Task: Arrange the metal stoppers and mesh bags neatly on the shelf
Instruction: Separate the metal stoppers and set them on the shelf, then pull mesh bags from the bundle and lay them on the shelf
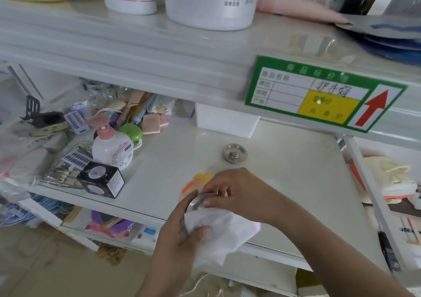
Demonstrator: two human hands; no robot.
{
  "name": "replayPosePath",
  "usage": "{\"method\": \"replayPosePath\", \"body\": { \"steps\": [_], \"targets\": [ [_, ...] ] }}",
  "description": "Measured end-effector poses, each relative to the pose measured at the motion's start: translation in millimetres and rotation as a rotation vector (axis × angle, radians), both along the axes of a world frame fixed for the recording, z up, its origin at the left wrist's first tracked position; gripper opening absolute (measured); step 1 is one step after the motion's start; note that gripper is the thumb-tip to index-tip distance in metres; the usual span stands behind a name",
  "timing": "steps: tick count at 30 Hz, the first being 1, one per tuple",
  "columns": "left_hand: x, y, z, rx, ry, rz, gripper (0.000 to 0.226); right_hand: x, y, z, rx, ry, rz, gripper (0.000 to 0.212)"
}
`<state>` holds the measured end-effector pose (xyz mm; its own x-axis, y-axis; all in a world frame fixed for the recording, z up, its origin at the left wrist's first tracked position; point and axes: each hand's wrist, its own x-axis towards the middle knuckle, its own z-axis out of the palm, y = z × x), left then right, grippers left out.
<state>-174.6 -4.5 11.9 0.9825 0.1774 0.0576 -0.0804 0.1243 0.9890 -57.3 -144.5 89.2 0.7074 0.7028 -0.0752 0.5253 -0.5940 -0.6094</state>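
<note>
One round metal stopper (234, 153) lies flat on the white shelf (284, 171), apart from my hands. At the shelf's front edge my left hand (180, 230) grips a white mesh bag (218, 235) from below. My right hand (230, 189) pinches the rim of a second metal stopper (197, 203), which sits at the mouth of that bag, tilted. An orange and yellow mesh bag (200, 179) lies on the shelf just behind my hands, mostly hidden by them.
The shelf's left side is crowded: a pink-capped lotion bottle (112, 150), a black box (101, 179), a green round case (132, 131), pink sponges (151, 123). A white box (225, 120) stands at the back. A green price tag (319, 94) hangs from the upper shelf.
</note>
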Motion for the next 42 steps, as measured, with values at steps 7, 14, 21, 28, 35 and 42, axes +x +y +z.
{"method": "replayPosePath", "body": {
  "steps": [7,14,21,28,35,42],
  "targets": [
    [1,15,-12,-0.144,0.148,0.242,0.061,11,-13,-2,0.590,-0.027,-0.539,0.010],
    [-15,66,-11,-0.029,0.198,0.459,0.061,25,-67,-79,0.481,0.190,-0.987,0.020],
    [-14,83,-15,0.025,0.190,0.471,0.059,-5,-44,-126,0.164,0.229,-0.829,0.022],
    [-13,80,-17,0.024,0.187,0.464,0.056,-7,-32,-128,-0.122,-0.027,-0.706,0.022],
    [-17,77,-16,0.076,0.177,0.439,0.059,5,-25,-133,-0.350,-0.266,-0.299,0.069],
    [-19,71,-12,0.063,0.182,0.446,0.057,26,-30,-141,-0.433,-0.283,-0.222,0.100]
  ]
}}
